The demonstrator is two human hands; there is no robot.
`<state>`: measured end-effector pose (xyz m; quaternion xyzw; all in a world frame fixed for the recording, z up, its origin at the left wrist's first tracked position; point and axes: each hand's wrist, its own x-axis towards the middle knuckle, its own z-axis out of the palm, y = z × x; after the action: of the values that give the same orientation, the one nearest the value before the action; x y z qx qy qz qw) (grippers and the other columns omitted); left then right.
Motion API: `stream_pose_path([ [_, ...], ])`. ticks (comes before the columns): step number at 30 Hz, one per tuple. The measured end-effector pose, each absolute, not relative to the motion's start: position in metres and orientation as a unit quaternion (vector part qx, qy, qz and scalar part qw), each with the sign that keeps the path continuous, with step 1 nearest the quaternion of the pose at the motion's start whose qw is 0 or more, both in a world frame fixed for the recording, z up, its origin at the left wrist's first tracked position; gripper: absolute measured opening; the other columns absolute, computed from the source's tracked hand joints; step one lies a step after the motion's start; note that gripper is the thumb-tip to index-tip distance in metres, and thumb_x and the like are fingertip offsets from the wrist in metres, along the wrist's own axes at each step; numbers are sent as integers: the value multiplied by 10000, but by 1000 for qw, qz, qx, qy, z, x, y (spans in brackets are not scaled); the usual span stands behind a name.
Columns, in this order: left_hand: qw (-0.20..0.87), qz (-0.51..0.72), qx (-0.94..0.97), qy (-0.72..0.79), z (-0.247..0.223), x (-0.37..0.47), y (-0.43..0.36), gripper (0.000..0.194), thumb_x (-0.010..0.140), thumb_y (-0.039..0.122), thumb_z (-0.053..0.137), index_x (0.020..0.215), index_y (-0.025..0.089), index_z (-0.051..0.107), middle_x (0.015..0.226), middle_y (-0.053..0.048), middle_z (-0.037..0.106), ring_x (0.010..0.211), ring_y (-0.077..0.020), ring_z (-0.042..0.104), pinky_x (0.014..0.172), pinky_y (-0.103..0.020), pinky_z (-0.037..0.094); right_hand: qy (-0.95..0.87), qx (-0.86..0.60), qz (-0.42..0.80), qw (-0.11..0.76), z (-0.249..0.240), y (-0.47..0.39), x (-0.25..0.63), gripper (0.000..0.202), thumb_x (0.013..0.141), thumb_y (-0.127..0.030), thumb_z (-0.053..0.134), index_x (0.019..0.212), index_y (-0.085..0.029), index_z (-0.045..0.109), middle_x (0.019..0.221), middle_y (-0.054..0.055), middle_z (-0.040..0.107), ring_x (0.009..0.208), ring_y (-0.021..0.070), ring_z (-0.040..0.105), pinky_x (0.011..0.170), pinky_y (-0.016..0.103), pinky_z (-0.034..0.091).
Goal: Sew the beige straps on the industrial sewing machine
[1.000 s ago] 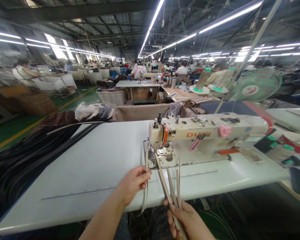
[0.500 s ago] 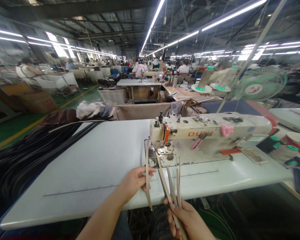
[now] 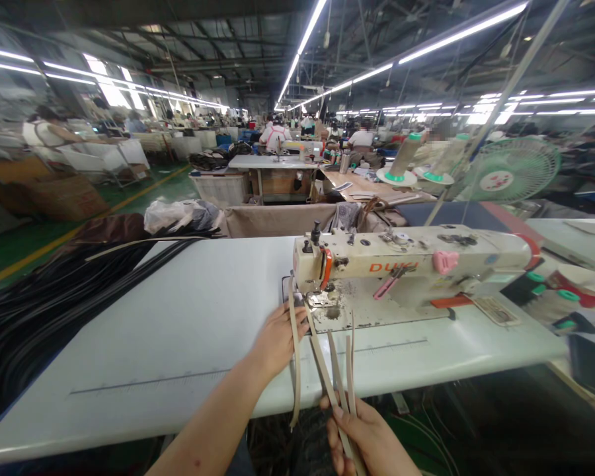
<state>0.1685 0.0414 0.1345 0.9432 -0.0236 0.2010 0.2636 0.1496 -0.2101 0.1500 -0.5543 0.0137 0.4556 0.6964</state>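
Near the front edge of the table, my right hand [image 3: 359, 436] is closed around several narrow beige strips [image 3: 336, 377], fanned out toward the sewing machine [image 3: 406, 264]. The longest one runs up to the metal plate beneath the machine's head. My left hand [image 3: 277, 337] lies on the table just left of that plate, fingers stretched toward the long strip's upper end. Across the back of these fingers hangs another beige strip [image 3: 296, 370], which comes down from the machine's head and ends past the table edge. My left fingertips are partly hidden, so contact with the long strip is unclear.
Long black strips [image 3: 44, 317] are heaped at the table's left. Behind the table stands a beige fabric-sided bin [image 3: 277, 221]. Thread cones [image 3: 405, 158] and a green fan [image 3: 510, 172] are at the right. Other people sit at machines farther back.
My left hand has moved up toward the machine's plate and let go of the hanging strip, which now lies over its fingers. My right hand keeps its grip on the strips.
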Motion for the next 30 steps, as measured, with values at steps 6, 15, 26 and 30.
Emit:
stream_pose_path([
  [6,377,186,907,7,139,160,40,360,1027,384,542,1322,248,696,1376,-78,676,1431,-288,473,1236,-486,314,25,-552,450,701,159,-208,149,535,733,-548,837,1039,-136,684,616,7,654,429,103,579,377,164,327],
  [15,431,185,883,12,143,162,45,316,1004,329,523,1179,201,754,1276,-100,723,1375,-305,513,1228,-481,311,42,-555,456,694,175,-204,146,501,701,-481,866,1014,-139,676,610,-11,647,437,96,560,403,176,337],
  [26,773,-82,628,33,183,105,48,270,865,269,679,1110,166,724,1121,-116,730,1041,-288,707,953,-440,546,45,-554,457,695,176,-210,149,482,720,-476,861,1022,-135,700,623,-7,641,469,103,567,421,189,348],
  [30,731,-99,673,52,195,98,60,288,892,364,724,1100,164,733,944,-98,758,917,-256,730,821,-371,561,43,-550,461,695,176,-205,147,472,718,-459,864,1027,-143,699,622,-12,643,463,103,566,414,188,347],
])
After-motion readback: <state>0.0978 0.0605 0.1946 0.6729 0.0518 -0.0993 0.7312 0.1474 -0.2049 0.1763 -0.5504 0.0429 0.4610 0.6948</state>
